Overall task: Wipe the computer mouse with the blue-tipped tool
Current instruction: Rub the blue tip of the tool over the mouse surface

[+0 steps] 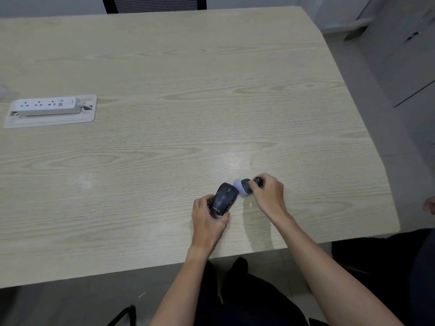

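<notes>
Hands work close together near the front edge of the pale wood-grain surface (164,78), a little right of its middle. The left hand (207,220) is wrapped around the rear of a dark computer mouse (223,200), fingers on its left flank and thumb at its near right side, so the mouse sits with its nose tipped up and away from the person; a scroll wheel runs down its top and some pale lettering shows near the back, too small to read. The right hand (267,194) is curled tight around the dark handle of the blue-tipped tool (244,187), gripping it from the right with the knuckles up. The tool lies roughly level, its rounded pale blue-lilac tip pointing left and pressed against, or just beside, the front right shoulder of the mouse; from here I cannot tell whether the two actually touch. Both forearms are bare and reach in from the lower edge, with dark trousers visible between them below the surface's edge. Well apart from all this, far over on the left, a white power strip (44,105) with several sockets sits in a shallow recessed tray (50,123) let into the surface. A dark chair back (153,4) stands at the far side, and grey cabinets (400,55) line the wall to the right
</notes>
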